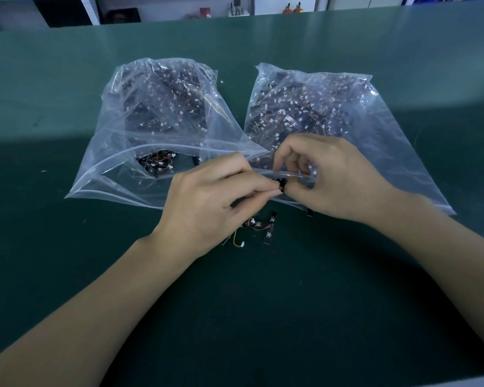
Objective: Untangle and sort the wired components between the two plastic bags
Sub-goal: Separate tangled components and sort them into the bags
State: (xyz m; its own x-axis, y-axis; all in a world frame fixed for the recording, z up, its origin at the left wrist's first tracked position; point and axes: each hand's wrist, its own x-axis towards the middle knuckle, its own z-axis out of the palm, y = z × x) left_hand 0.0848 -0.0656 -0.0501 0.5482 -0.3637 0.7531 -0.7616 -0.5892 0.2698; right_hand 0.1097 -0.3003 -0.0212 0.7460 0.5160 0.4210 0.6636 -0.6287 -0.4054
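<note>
Two clear plastic bags lie side by side on the green table, each full of small black components with orange wires and white plugs: the left bag (pixel 118 141) and the right bag (pixel 389 129). My left hand (pixel 207 199) and my right hand (pixel 330 177) meet in front of the right bag's mouth, and both pinch one small black wired component (pixel 280 183) between fingertips. A few loose wired components (pixel 259 229) lie on the table just below my hands, partly hidden by my left hand.
The green table (pixel 263 317) stretches toward me with my forearms over it. Its far edge meets shelving and small items (pixel 236 8) at the back. A thin wire (pixel 419 135) lies at the right of the right bag.
</note>
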